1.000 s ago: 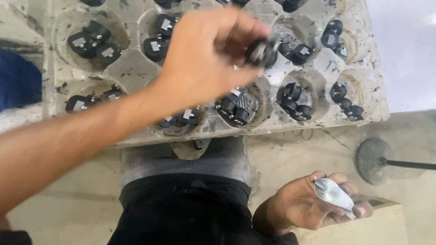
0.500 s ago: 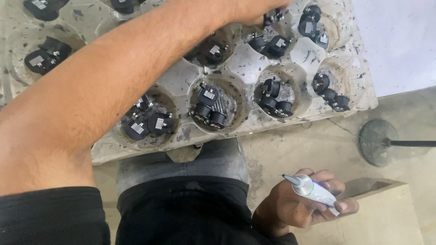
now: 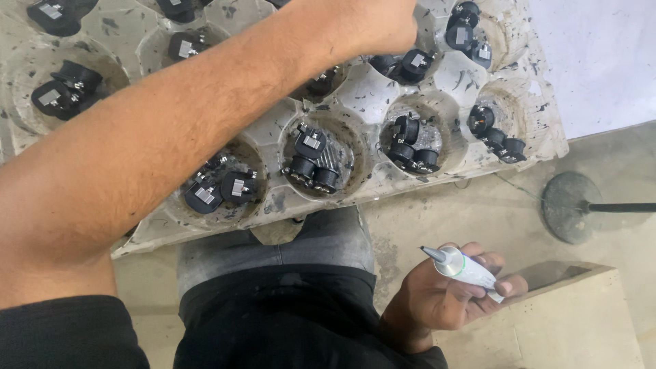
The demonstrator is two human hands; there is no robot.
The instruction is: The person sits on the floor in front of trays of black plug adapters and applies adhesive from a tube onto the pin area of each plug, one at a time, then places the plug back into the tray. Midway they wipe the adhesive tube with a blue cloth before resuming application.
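A grey moulded pulp tray [image 3: 478,174] with round cups lies across my lap, and each cup holds a few small black round parts [image 3: 311,154] with silver labels. My left arm stretches over the tray from the lower left. My left hand [image 3: 379,27] is at the top edge with curled fingers, above a cup with black parts [image 3: 410,63]; its fingertips are hidden. My right hand [image 3: 437,301] is low at the right, beside my knee, and grips a small white tube [image 3: 465,268] whose pointed nozzle aims up and left.
A round dark metal base with a black rod [image 3: 570,205] sits on the concrete floor at the right. A pale wooden block [image 3: 567,321] lies under my right hand. A white sheet [image 3: 601,55] is at the upper right.
My left hand has moved from the tray's middle to its far cups. The view shifted so the tray sits higher and closer. My right hand closed around the tube and turned its nozzle upward.
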